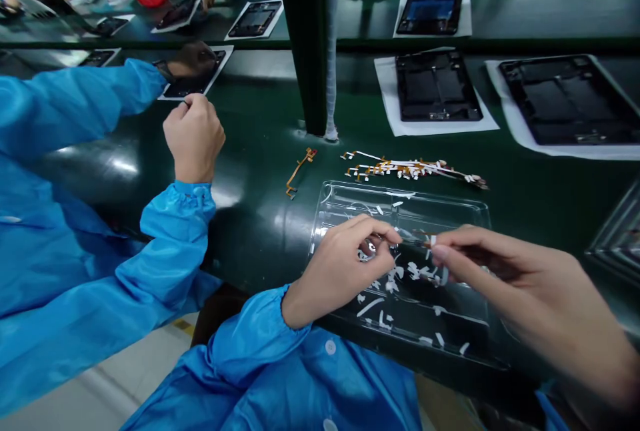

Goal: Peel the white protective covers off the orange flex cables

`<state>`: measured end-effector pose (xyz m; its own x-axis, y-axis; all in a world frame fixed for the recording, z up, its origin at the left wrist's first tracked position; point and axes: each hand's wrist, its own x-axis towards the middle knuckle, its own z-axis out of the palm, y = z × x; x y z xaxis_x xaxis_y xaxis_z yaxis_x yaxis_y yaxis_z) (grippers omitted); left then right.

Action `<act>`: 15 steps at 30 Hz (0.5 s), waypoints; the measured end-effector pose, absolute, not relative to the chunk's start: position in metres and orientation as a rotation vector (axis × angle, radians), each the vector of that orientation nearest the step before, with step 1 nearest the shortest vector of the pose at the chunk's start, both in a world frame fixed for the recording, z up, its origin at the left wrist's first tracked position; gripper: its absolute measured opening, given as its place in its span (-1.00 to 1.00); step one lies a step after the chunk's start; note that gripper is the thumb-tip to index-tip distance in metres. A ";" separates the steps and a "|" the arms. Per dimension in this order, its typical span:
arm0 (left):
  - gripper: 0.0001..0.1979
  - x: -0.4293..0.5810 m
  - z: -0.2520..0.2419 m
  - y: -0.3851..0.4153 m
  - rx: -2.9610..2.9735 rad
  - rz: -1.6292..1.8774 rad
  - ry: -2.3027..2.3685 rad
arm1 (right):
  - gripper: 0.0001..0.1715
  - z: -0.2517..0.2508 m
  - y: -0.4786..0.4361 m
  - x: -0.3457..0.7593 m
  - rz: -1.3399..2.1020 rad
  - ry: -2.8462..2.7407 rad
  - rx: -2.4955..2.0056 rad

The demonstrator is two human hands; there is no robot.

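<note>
My left hand (345,264) and my right hand (520,284) meet over a clear plastic tray (450,207) on the dark green bench. Between their fingertips they pinch a thin flex cable strip (417,241) with a white tab at its end. The left hand grips one end with thumb and forefinger, while my right fingertips hold the tab end. Small white peeled backing pieces (400,277) lie scattered in the tray under both hands. Behind the tray lies a pile of orange and white flex cables (410,168). One single orange flex cable (299,171) lies apart, to the left.
A co-worker's hand (194,137) in a blue sleeve works at my left. A dark post (307,44) rises from the bench. Open black tablet housings on white sheets (437,87) (567,101) lie beyond the cables. More housings and other workers' hands are farther back.
</note>
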<state>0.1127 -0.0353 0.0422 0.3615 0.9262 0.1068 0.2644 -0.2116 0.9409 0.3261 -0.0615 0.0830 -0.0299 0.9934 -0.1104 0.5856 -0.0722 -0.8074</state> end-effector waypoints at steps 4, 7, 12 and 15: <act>-0.85 0.115 0.043 -0.038 1.692 1.019 1.058 | -0.61 0.082 -0.060 0.316 0.991 -1.736 -1.640; -0.92 0.116 0.044 -0.036 1.714 1.036 1.045 | -0.66 0.079 -0.060 0.316 1.003 -1.756 -1.621; -0.79 0.119 0.041 -0.039 1.976 1.326 1.181 | -0.64 0.076 -0.059 0.320 0.995 -1.620 -1.711; -0.80 0.122 0.038 -0.045 2.317 1.414 1.142 | -0.65 0.076 -0.060 0.320 1.057 -1.540 -1.706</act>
